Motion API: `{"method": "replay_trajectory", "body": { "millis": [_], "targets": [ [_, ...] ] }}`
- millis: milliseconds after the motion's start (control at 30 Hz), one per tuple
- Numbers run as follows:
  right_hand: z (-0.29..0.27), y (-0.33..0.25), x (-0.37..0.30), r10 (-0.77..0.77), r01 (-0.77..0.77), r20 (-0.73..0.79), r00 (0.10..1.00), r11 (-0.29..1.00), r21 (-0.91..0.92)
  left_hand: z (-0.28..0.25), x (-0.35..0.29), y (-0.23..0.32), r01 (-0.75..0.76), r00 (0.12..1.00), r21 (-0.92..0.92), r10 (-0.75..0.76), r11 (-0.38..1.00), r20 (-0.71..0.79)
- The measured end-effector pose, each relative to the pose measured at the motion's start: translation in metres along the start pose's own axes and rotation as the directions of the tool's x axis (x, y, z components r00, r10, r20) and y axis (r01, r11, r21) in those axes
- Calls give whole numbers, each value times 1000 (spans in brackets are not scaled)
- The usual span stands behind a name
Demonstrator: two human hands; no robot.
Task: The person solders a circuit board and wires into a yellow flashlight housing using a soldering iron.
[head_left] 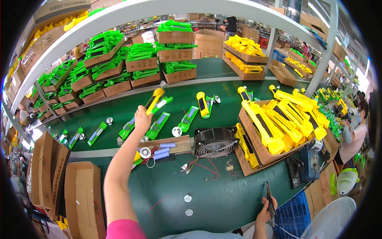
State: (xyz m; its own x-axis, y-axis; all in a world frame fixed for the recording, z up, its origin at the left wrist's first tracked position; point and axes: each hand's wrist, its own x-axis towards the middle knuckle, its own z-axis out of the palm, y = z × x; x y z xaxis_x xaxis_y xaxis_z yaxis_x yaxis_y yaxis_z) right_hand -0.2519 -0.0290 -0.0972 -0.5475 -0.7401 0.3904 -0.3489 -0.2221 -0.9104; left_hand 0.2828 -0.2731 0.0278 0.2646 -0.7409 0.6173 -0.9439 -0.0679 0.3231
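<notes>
While stretched out toward 12 o'clock over the green belt (131, 105), left hand (142, 118) closed around yellow torch body (154, 100); could slip onto the green torch halves (159, 123) below. Right hand (266, 213), at 4 o'clock, gripping thin dark tool (269, 201); might snag loose red wires (205, 165).
</notes>
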Motion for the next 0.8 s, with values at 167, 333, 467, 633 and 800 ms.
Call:
{"method": "replay_trajectory", "body": {
  "millis": [167, 333, 467, 633, 800],
  "targets": [
    [0, -4, -3, 26, -26, 14, 1000, 999, -27, 61, -2, -50, 202, 909, 383, -318, 902, 270],
    [-4, -10, 0, 20, -17, 46, 999, 998, -63, 64, 33, 25, -227, 893, 562, -60, 795, 445],
    [2, -9, 2, -6, 6, 8, 1000, 1000, -13, 123, 9, 10, -228, 906, 449, 19, 864, 423],
    [3, -13, 6, -112, 112, 12, 994, 986, -127, 106, 8, 8, 128, 931, 180, -181, 975, 316],
    [-18, -58, 34, -320, 309, -42, 947, 938, -159, 10, 31, 82, -76, 917, 198, -9, 977, 399]
  ]
}}
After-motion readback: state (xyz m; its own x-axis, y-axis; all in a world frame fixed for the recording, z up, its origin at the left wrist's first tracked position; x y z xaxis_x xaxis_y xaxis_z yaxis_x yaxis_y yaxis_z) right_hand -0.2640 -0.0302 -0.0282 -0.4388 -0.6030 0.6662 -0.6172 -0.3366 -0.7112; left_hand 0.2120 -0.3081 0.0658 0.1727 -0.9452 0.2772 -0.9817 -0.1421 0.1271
